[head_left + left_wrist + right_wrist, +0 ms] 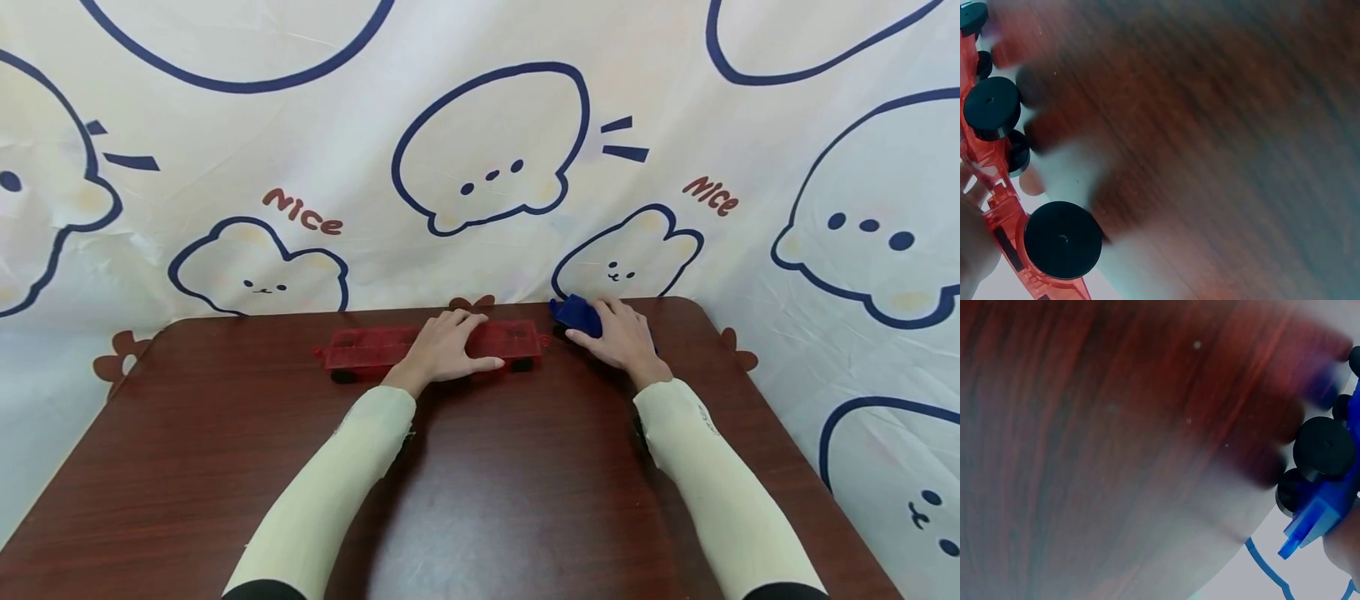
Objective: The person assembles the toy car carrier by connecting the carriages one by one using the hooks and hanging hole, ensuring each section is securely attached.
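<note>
Two see-through red toy train cars with black wheels stand in a row on the table; the left one (363, 348) and the right one (512, 337) show either side of my left hand (444, 343). That hand lies across the row, its fingers over the far side and its thumb along the near side. Black wheels and a red coupling (999, 187) appear close up in the left wrist view. My right hand (621, 333) grips a blue toy train car (576, 315) from above, covering much of it. A small gap separates blue from red.
The dark brown wooden table (510, 500) has rounded far corners. Behind it and at both sides hangs a pale cloth (480, 275) printed with blue outlined cartoon figures. Both toys stand near the table's far edge.
</note>
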The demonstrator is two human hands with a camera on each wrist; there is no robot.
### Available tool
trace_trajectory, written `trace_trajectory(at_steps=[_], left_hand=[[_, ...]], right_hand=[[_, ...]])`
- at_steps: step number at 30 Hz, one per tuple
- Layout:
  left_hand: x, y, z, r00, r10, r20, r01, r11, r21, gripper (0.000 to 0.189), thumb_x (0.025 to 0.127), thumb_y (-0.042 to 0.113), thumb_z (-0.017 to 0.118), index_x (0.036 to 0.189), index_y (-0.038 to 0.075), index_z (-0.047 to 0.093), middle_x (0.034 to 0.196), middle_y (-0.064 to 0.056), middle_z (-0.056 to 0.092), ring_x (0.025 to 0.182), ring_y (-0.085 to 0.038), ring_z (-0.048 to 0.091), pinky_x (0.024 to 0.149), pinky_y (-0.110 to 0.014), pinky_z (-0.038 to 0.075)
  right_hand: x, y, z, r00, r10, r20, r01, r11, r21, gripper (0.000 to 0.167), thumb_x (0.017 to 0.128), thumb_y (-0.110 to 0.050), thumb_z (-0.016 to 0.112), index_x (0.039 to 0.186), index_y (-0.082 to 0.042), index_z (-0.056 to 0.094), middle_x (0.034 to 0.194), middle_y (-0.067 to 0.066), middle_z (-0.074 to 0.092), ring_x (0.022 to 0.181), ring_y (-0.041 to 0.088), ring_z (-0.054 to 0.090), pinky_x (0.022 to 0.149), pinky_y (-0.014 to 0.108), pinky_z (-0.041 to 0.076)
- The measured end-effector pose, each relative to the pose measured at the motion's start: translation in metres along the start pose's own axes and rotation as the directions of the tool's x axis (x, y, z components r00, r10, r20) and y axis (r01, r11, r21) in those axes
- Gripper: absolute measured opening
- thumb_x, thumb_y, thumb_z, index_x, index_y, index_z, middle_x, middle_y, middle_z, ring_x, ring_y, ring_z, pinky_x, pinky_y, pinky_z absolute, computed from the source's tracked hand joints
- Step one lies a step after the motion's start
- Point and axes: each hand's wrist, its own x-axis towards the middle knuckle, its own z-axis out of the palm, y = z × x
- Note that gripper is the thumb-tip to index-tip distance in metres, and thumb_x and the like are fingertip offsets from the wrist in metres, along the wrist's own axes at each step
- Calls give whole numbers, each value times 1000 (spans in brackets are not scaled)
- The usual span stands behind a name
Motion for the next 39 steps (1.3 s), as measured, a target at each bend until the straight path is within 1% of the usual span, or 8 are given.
trace_trajectory(at_steps=[5,11,14,20,25,27,32,39], left_hand=[[1,1,3,1000,-8,12,7,1000,23,99,79,80,60,154,17,42,147,-11,46,132,-30,42,112,-51,32],[0,0,5,1000,3,4,-3,998,67,100,81,79,61,154,12,43,146,-11,48,131,-30,43,111,-51,34],[0,0,6,1000,8,6,-8,997,73,99,82,78,61,154,12,42,145,-11,49,130,-30,43,112,-51,33],[-1,0,8,1000,6,4,-7,997,73,100,82,77,61,155,11,41,146,-12,49,131,-30,43,113,-51,32],[-1,-1,8,1000,12,11,-13,995,100,103,84,79,57,157,9,36,147,-13,48,132,-31,43,114,-51,32],[-1,-1,8,1000,13,16,-15,994,110,103,84,79,55,157,9,37,147,-13,47,132,-30,42,114,-50,32],[1,-2,8,1000,8,11,-9,995,98,100,85,79,54,154,8,39,147,-12,47,132,-30,42,114,-49,33],[0,-2,8,1000,-18,20,17,998,55,100,85,79,54,154,8,38,147,-13,46,132,-30,42,114,-49,32]], right_hand=[[1,2,-1,999,8,50,-7,1000,-8,92,92,-68,54,156,-6,33,155,27,35,140,48,32,112,69,21],[-1,4,-1,999,9,42,-9,1000,-5,88,93,-66,55,155,-6,36,153,27,39,137,47,36,108,69,27],[-2,5,0,999,8,36,-8,1000,-3,87,94,-65,56,154,-6,37,152,26,40,137,47,37,107,69,27],[-4,3,1,999,-24,34,24,1000,-11,87,93,-66,56,154,-6,39,151,25,41,137,46,38,108,69,27],[-6,4,2,998,-51,29,52,998,-30,87,93,-67,55,153,-7,39,151,24,42,137,44,38,108,68,27],[-7,6,3,997,-67,23,68,997,-39,87,93,-68,54,153,-7,39,151,24,42,138,43,38,108,67,28],[-9,8,3,994,-106,16,107,993,-49,89,91,-73,53,153,-10,41,150,21,45,137,40,39,106,66,32],[-12,7,3,992,-123,28,123,992,-22,90,89,-76,52,151,-11,45,149,20,47,135,40,41,106,65,32]])
